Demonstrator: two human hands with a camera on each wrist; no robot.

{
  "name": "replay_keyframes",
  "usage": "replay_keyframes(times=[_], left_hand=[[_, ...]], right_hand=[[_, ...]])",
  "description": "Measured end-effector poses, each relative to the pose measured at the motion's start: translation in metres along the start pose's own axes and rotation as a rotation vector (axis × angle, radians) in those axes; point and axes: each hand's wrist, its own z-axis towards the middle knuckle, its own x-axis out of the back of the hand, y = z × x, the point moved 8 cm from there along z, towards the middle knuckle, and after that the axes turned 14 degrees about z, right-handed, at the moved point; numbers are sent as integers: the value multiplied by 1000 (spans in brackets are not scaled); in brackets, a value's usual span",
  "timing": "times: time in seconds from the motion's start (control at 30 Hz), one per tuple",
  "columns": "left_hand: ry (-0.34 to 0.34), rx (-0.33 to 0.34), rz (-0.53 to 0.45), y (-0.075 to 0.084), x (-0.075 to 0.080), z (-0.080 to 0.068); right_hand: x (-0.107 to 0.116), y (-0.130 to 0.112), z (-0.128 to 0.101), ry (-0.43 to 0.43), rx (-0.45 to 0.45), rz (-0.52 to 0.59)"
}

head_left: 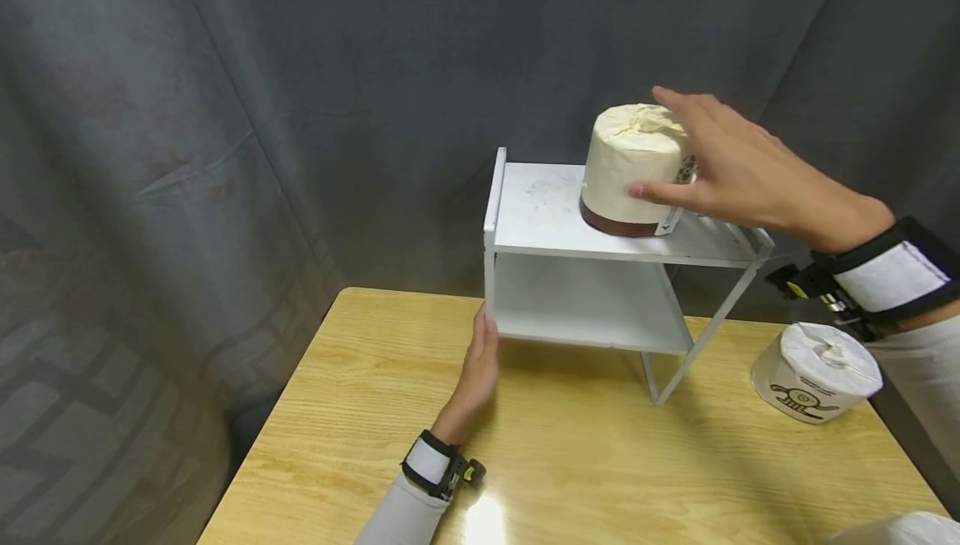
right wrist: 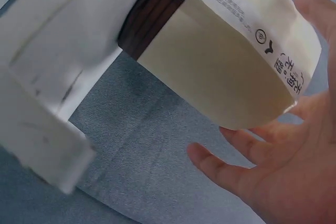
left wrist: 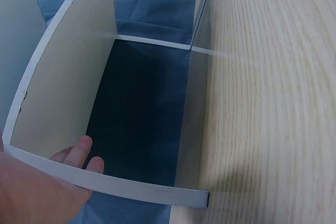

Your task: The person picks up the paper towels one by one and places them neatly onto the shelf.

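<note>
While the open right hand (head_left: 738, 166) touches it ungripped, the cream roll (head_left: 636, 166) stands upright on the shelf (head_left: 540, 212).

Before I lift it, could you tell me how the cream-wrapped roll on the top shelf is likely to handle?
The wrapped roll is probably light and squashy: its wrapper looks gathered and soft. Standing on its flat end on the white shelf, it seems unlikely to roll. The right hand spreads around it.

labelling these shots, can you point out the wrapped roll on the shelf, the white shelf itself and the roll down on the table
wrapped roll on the shelf (head_left: 626, 170), head view, cream side wall
white shelf (head_left: 540, 207), head view, bare top board
roll on the table (head_left: 813, 374), head view, its white wrapper
</note>
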Motion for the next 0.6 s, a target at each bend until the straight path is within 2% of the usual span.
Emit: replay_keyframes(times=[0.33,0.6], left_hand=[[3,-8,4,-2,0,-1],[4,2,0,-4,1,0]], right_hand=[[-3,-1,1,31,67,18],[-6,1,4,32,85,45]])
